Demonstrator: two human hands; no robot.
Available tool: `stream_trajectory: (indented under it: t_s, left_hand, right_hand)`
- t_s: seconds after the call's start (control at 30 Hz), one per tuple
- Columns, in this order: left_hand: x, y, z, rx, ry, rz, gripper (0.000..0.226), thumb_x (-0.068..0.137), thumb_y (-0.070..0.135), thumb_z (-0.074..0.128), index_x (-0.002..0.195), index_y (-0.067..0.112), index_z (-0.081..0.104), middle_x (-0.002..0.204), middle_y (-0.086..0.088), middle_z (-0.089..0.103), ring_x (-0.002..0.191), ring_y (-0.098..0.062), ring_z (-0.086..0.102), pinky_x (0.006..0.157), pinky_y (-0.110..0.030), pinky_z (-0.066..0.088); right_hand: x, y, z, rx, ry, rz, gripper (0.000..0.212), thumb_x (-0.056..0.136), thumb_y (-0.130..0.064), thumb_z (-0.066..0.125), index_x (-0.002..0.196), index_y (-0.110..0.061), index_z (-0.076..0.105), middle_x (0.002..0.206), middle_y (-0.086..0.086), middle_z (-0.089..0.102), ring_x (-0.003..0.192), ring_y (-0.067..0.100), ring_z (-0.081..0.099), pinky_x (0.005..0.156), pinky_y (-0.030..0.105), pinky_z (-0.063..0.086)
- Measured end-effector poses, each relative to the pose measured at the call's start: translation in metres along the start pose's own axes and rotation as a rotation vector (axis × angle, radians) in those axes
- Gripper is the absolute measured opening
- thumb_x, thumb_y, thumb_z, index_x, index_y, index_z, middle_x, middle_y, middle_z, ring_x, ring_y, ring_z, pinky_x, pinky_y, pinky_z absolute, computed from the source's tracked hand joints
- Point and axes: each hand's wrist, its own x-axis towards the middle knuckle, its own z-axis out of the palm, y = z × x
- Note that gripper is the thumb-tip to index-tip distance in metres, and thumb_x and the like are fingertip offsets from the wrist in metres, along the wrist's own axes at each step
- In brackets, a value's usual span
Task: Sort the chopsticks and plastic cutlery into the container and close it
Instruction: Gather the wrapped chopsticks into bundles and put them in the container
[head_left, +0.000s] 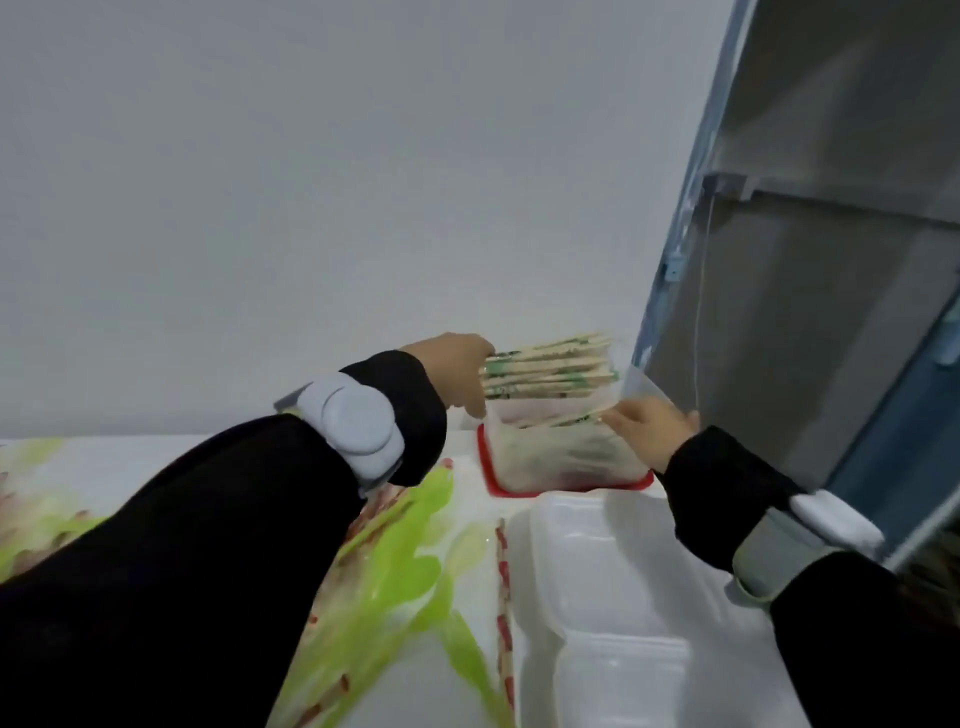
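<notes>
A: Where's our left hand (457, 371)?

B: Fingers curled round one end of the bundle of paper-wrapped wooden chopsticks w/ green print (550, 369), held level just above the clear plastic container on its red lid (563, 449).

A: Right hand (649, 423)?

B: At the container's right rim, fingers bent on it; more wrapped sticks lie inside.

A: Nearer us?

B: Red-patterned wrapped chopstick (503, 597) on the white-and-green floral tablecloth (395, 561), beside a white foam clamshell box (618, 613).

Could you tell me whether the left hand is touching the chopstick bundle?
Touching: the head view shows the left hand gripping the end of the chopstick bundle above the container.
</notes>
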Motion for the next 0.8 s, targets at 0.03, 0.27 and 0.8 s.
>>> stream_trajectory:
  t_s: [0.03, 0.27, 0.8]
  left_hand:
    - [0.010, 0.009, 0.004, 0.010, -0.039, 0.000, 0.032, 0.079, 0.012, 0.069, 0.107, 0.009, 0.055, 0.071, -0.001, 0.054, 0.049, -0.011, 0.046, 0.046, -0.017, 0.037]
    - [0.078, 0.050, 0.022, 0.039, -0.310, 0.009, 0.013, 0.076, 0.018, 0.073, 0.077, 0.016, 0.060, 0.039, 0.014, 0.053, 0.039, -0.004, 0.050, 0.063, -0.022, 0.044]
    - [0.103, 0.051, 0.058, 0.342, 0.040, -0.027, 0.060, 0.078, 0.043, 0.070, 0.123, 0.014, 0.042, 0.121, -0.009, 0.044, 0.108, -0.030, 0.047, 0.085, -0.039, 0.045]
  right_hand:
    - [0.003, 0.005, 0.000, 0.029, 0.011, -0.013, 0.037, 0.100, -0.032, 0.035, 0.112, -0.013, 0.064, 0.118, 0.009, 0.063, 0.119, 0.027, 0.050, 0.112, 0.039, 0.015]
    - [0.026, 0.034, 0.013, 0.302, 0.150, -0.223, 0.023, 0.094, -0.013, 0.048, 0.073, -0.011, 0.058, 0.078, 0.008, 0.058, 0.081, 0.020, 0.053, 0.067, 0.024, 0.031]
    - [0.073, 0.023, 0.003, -0.024, 0.058, -0.179, 0.048, 0.088, -0.021, 0.058, 0.134, -0.018, 0.043, 0.132, 0.010, 0.046, 0.117, 0.027, 0.051, 0.092, 0.027, 0.040]
